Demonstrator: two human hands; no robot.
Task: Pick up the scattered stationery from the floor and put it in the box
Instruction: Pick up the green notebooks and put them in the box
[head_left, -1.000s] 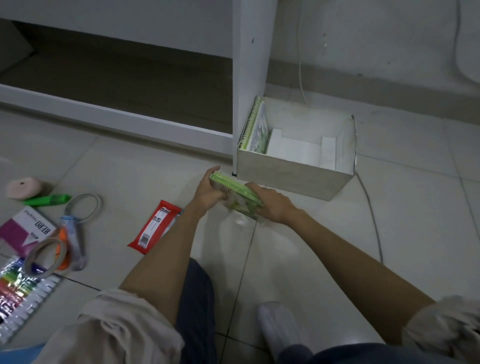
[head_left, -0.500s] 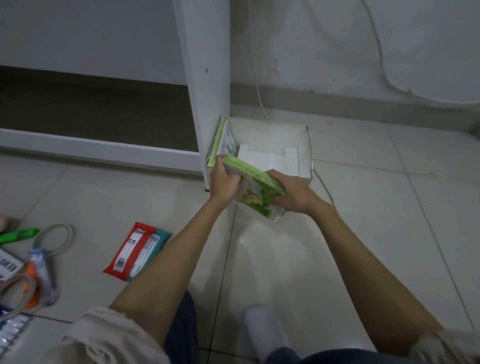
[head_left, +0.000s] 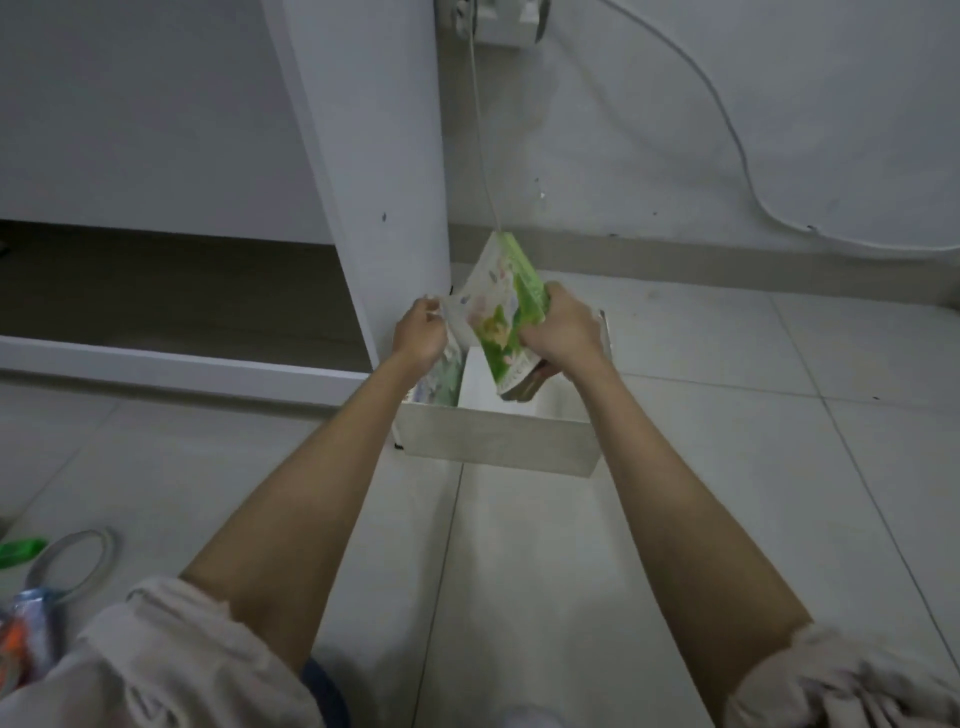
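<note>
A white open box (head_left: 498, 444) stands on the tiled floor beside a white shelf post. My right hand (head_left: 563, 327) grips a green illustrated notebook (head_left: 501, 306) and holds it steeply tilted over the box, its lower end inside the opening. My left hand (head_left: 420, 335) is at the box's left side and pinches the top edge of another green notebook (head_left: 441, 382) that stands in the box. A white insert (head_left: 475, 379) sits inside the box.
A white shelf unit (head_left: 363, 156) rises to the left of the box. A cable (head_left: 727, 130) hangs along the wall behind. At the lower left lie a tape ring (head_left: 78, 561), a green marker (head_left: 21, 551) and other stationery. My sleeves fill the bottom corners.
Both hands have carried the green notebook forward from in front of the box to over it and tipped it upright. My left hand has let go of it and taken the notebook inside the box.
</note>
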